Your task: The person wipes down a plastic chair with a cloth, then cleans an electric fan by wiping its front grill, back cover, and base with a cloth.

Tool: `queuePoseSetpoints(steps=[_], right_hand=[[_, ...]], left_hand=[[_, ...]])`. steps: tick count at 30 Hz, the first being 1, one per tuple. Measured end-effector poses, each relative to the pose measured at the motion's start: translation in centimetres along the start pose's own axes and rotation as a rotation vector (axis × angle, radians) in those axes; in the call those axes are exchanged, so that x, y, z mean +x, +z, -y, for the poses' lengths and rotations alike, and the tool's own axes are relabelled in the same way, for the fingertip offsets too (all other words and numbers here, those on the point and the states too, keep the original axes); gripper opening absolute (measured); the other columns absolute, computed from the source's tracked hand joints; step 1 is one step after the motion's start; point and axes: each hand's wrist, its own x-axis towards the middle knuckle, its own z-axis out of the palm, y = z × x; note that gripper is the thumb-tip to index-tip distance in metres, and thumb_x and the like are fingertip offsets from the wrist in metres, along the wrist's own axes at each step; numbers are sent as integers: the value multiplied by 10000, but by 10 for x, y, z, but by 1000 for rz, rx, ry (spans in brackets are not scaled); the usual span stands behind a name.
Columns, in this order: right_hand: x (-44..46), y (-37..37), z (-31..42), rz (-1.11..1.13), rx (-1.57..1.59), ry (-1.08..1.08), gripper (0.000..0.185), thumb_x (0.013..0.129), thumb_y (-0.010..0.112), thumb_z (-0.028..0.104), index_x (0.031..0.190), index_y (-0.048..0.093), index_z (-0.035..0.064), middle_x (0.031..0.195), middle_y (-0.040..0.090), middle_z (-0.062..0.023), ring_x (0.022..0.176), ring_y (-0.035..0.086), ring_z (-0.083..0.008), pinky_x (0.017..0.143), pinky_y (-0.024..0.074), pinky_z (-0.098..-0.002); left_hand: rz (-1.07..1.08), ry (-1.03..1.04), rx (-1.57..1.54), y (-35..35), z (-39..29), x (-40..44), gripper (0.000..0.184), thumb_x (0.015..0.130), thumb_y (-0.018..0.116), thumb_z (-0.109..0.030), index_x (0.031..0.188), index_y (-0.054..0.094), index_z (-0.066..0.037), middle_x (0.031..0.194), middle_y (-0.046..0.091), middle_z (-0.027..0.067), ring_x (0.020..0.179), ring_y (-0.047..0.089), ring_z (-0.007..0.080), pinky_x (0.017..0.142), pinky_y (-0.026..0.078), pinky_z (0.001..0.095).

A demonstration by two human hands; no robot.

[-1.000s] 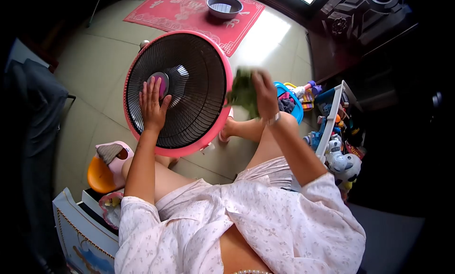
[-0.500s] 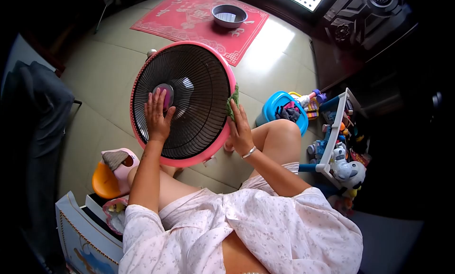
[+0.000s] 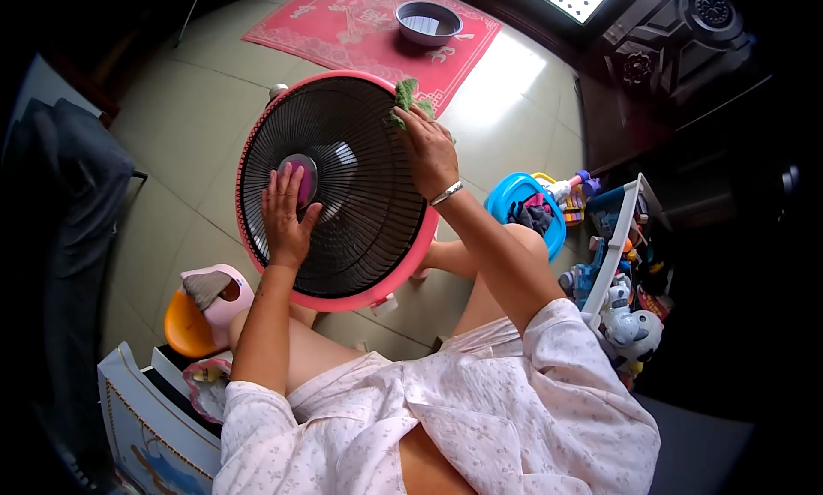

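Pink edges the round fan [image 3: 347,195] that I watch through the head feed, its black grille [image 3: 369,234] turned upward in front of the person's knees [image 3: 527,240]. The left grip [image 3: 287,225] lies flat on the grille, fingers a little spread and clamped on nothing, their tips at the purple hub [image 3: 306,189]. The right grip [image 3: 431,156] has its fingers closed over a bunched green cloth [image 3: 406,92], which sits at the upper right of the fan's rim [image 3: 418,253], part of it poking past the fingertips. I would worry first about tipping: I cannot make out the stand, and a hard push at that outer edge, with only one palm to counter it, could rock the fan. A loose fold of cloth might snag on the thin wires if the fingers drift inward, or slip off if they ease. The basin [image 3: 429,39] on the red mat [image 3: 343,32] is well apart, so I judge it safe from a knock
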Motion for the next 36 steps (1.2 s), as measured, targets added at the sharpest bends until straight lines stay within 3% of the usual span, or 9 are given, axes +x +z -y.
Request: queuePoseSetpoints(steps=[4,8,10,12,15,19,24,28,36], right_hand=[[-12,-10,-1,-74,82,-122,318,910,578,130,1226,592,100,1136,644,-146,1106,599,-223,901,446,-336],[-24,-33,3,204,780,333,262,930,554,92,1185,615,81,1042,667,-94,987,617,-156,842,492,-300],[-9,-30,-7,-105,1171,442,268,952,530,121,1210,601,93,1023,664,-73,957,598,-99,803,501,-294],[6,-31,-10,-222,1076,435,253,956,515,147,1182,600,71,1000,672,-91,909,644,-187,778,516,-324],[12,-15,-1,122,340,61,211,907,519,141,1078,602,49,1107,626,-119,1036,571,-356,919,459,-414],[4,3,34,-48,106,-386,221,906,534,161,1089,616,69,1061,646,-143,1000,601,-338,842,478,-420],[-7,-39,51,336,874,143,183,906,556,169,960,636,14,731,609,-129,664,575,-212,660,468,-329],[-25,-55,-5,-63,1000,330,237,936,530,190,856,617,-15,697,590,-2,670,520,-64,602,455,-255],[-64,-2,-90,-303,1103,966,297,948,520,279,994,612,0,854,627,-63,732,550,-124,671,460,-282]], left_hand=[[14,5,-31,-2,4,0,706,900,353,-653,1438,368,-196,1506,331,46,1411,240,309,1139,151,501],[32,20,-29,-4,3,-1,702,905,354,-647,1441,366,-193,1508,328,50,1410,239,313,1138,150,498],[38,18,-34,-4,0,0,700,907,354,-644,1442,364,-193,1508,329,52,1411,238,314,1137,150,498],[27,15,-21,-2,-5,1,698,910,357,-637,1445,359,-189,1510,323,55,1411,233,319,1136,148,501],[26,9,21,1,-9,1,704,908,366,-635,1449,351,-184,1515,313,57,1411,231,324,1135,144,502],[41,-10,38,0,-4,-1,709,906,375,-634,1452,346,-183,1519,304,59,1412,226,327,1136,137,501],[93,-17,-39,-6,-5,0,698,909,385,-626,1452,347,-188,1522,299,60,1418,211,318,1139,118,499],[90,-16,-19,-9,-5,4,640,926,408,-578,1417,404,-168,1498,341,76,1408,237,320,1136,113,507],[-100,162,-117,-23,-78,90,257,860,640,-140,1103,644,-59,1157,616,113,1118,541,313,965,413,397]])
